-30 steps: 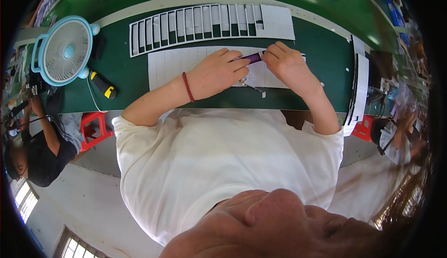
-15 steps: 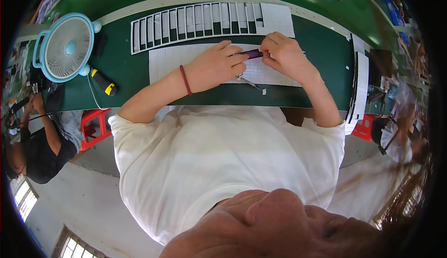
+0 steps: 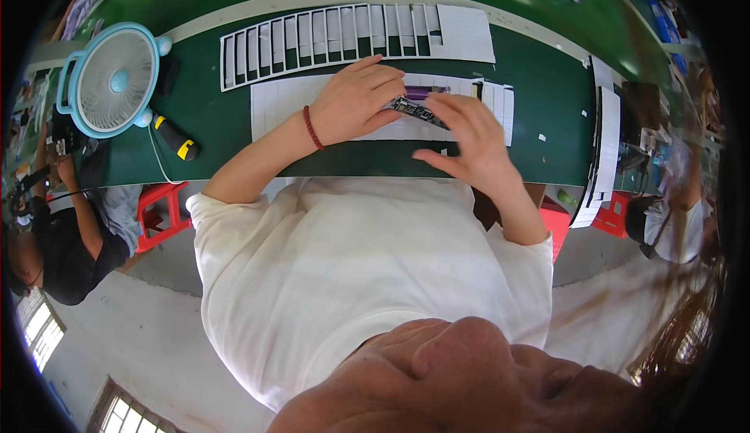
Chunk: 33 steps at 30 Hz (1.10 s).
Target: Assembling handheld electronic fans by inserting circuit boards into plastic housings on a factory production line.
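Observation:
My left hand point(image 3: 361, 101) is closed on the left end of a narrow dark circuit board point(image 3: 420, 111), tilted above the white sheet. Just behind the board shows a purple cylinder-like part point(image 3: 426, 91); whether it is joined to the board cannot be made out. My right hand point(image 3: 475, 137) is open, thumb stretched away from the fingers, its fingertips over the board's right end. Beneath both hands lies a white lined sheet point(image 3: 289, 109), with a slot showing dark and purple near its right end.
Behind the sheet lies a white slotted frame point(image 3: 312, 62). At left stand a light-blue fan point(image 3: 117, 81) and a yellow-black screwdriver handle point(image 3: 173, 137). Stacked white panels point(image 3: 605, 144) lean along the right table edge. Red stools point(image 3: 162, 216) and other people are at both sides.
My right hand has come off the purple part, moved nearer me and spread its thumb. The circuit board now shows between my hands; the tweezers-like metal tool is no longer visible.

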Available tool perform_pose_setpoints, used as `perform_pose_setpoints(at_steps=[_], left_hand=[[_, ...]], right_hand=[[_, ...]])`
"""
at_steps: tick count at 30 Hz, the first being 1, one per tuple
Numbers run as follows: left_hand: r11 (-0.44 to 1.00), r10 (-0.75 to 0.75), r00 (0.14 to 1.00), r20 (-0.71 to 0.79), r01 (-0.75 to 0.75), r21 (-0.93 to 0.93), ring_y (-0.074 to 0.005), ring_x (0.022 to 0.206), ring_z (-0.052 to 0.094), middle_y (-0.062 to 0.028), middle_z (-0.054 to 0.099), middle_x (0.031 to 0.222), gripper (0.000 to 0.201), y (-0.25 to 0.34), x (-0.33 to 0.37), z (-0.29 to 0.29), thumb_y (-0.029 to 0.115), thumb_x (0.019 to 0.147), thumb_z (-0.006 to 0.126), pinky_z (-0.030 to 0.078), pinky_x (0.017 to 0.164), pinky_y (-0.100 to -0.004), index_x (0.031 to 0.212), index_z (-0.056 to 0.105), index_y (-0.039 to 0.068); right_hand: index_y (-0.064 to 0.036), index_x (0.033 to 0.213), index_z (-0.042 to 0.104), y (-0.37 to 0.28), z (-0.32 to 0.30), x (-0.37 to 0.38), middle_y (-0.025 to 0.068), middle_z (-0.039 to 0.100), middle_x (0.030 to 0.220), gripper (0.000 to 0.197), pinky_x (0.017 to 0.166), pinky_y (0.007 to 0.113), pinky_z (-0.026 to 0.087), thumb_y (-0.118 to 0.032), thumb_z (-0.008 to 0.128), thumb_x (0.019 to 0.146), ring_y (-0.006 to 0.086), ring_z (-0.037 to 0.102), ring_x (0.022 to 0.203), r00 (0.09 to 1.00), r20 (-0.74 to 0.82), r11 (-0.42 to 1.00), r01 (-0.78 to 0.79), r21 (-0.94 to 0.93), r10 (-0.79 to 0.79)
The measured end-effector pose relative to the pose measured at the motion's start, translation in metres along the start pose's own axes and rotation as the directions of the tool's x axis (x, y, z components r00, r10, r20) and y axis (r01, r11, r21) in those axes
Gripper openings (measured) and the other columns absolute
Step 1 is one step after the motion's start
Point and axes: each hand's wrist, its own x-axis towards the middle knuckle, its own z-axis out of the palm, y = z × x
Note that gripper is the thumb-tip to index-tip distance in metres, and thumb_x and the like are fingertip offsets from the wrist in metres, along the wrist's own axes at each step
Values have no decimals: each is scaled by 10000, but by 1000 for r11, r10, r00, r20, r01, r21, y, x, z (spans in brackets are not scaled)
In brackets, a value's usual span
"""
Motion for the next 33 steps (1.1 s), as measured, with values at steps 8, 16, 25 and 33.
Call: perform_pose_setpoints(at_steps=[8,16,25,33], left_hand=[[992,-26,996,-84,36,117,-298,1209,579,-83,588,1130,276,7,-1,0,169,819,798,454,1114,-508,1032,641,90],[976,26,991,-129,3,218,-298,1202,612,-71,629,1166,239,8,-8,9,147,822,808,472,1088,-500,1030,696,110],[961,-37,999,30,27,276,-285,1241,585,-75,625,1145,122,19,0,0,147,843,736,492,1012,-431,937,681,91],[928,-1,992,128,-47,370,-275,1225,588,-66,610,1183,184,14,4,-2,158,847,750,497,1002,-429,991,656,93]], right_hand=[[-19,1248,673,19,7,-7,139,690,1051,397,778,337,571,-81,787,874,272,680,787,967,143,966,-229,122,211],[-11,1211,703,22,-4,-9,118,672,937,317,706,323,532,-121,766,921,265,640,746,871,200,843,-487,229,448],[-88,1129,760,20,6,-11,62,641,989,344,737,365,525,-100,834,793,257,604,856,988,-21,987,-154,-42,153],[-89,1101,782,25,11,-8,65,631,980,320,706,368,523,-92,841,787,250,612,860,974,40,973,-226,40,225]])
